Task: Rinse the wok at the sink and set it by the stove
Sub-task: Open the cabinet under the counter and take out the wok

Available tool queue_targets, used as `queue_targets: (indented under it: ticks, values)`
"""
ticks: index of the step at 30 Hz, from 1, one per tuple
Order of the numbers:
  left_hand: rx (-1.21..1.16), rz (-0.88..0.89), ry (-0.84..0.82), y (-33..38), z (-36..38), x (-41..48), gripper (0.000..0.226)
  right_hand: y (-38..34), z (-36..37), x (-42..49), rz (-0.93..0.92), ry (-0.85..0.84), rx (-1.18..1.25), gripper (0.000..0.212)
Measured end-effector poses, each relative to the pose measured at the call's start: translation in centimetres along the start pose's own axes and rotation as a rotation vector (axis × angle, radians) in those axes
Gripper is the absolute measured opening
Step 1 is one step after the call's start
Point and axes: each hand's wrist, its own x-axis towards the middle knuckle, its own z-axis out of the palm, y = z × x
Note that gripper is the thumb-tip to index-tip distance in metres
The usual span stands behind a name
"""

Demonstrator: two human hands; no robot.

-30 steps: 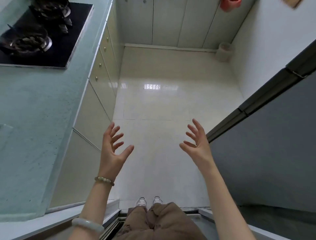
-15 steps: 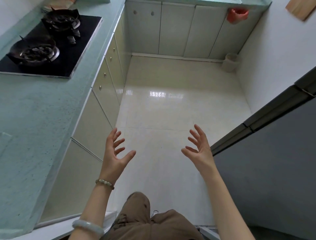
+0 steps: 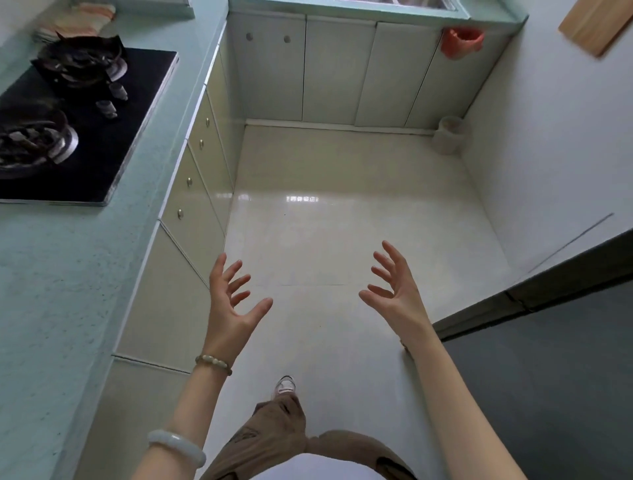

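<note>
My left hand (image 3: pixel 230 301) and my right hand (image 3: pixel 397 291) are raised in front of me over the kitchen floor, palms facing each other, fingers spread, holding nothing. The black gas stove (image 3: pixel 85 126) with two burners lies in the green counter at the left. A strip of the sink (image 3: pixel 411 2) shows at the top edge, set in the far counter. No wok is in view.
The green counter (image 3: pixel 51 291) runs along my left above pale cabinet doors (image 3: pixel 202 192). More cabinets (image 3: pixel 339 72) close the far end. A red bag (image 3: pixel 460 42) hangs there, with a small white bin (image 3: pixel 447 135) below. A dark door (image 3: pixel 548 359) stands at right.
I have stepped forward along the floor; the stove and far cabinets have come closer and the sink edge has entered view. Both hands stay raised and empty.
</note>
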Motion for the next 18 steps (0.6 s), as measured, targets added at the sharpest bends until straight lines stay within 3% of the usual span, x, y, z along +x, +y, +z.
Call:
queue_targets:
  ticks: [10, 18]
  values:
    - [0.011, 0.001, -0.085, 1.2, 1.7, 12.6, 0.097, -1.7, 1.0, 11.5, 0.023, 0.057, 0.028, 0.081]
    - [0.01, -0.02, -0.025, 0.8, 4.6, 25.2, 0.091, -2.8, 0.0, 24.6, 0.021, 0.05, 0.04, 0.08]
